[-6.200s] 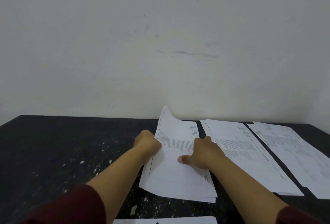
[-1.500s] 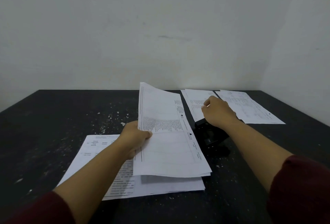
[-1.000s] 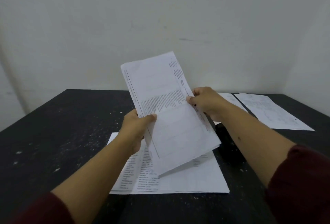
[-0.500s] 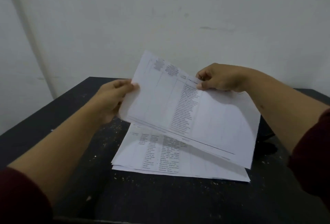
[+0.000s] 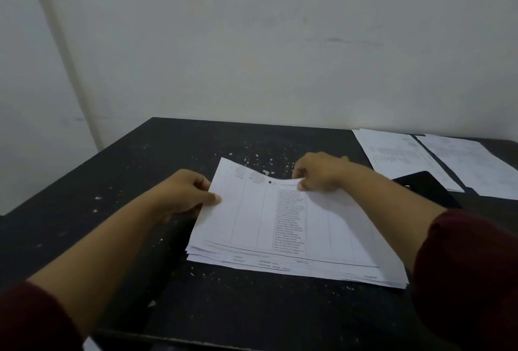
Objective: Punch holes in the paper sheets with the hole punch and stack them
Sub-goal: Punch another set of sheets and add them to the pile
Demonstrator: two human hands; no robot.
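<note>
Left hand (image 5: 185, 196) and right hand (image 5: 319, 172) each pinched the top sheet (image 5: 280, 219) on one stack (image 5: 294, 269); two more sheets (image 5: 406, 160) and one hole punch (image 5: 426, 188) lay right.

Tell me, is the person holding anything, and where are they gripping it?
Both hold the top sheet: left hand pinches its left edge, right hand its far edge, over the stack.

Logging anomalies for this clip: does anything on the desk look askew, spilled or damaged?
White specks are scattered over the black table, thickest beyond the stack; likely punch confetti. The stack's near edges are fanned, not flush. The top sheet, held by both hands, bows at its far edge.
</note>
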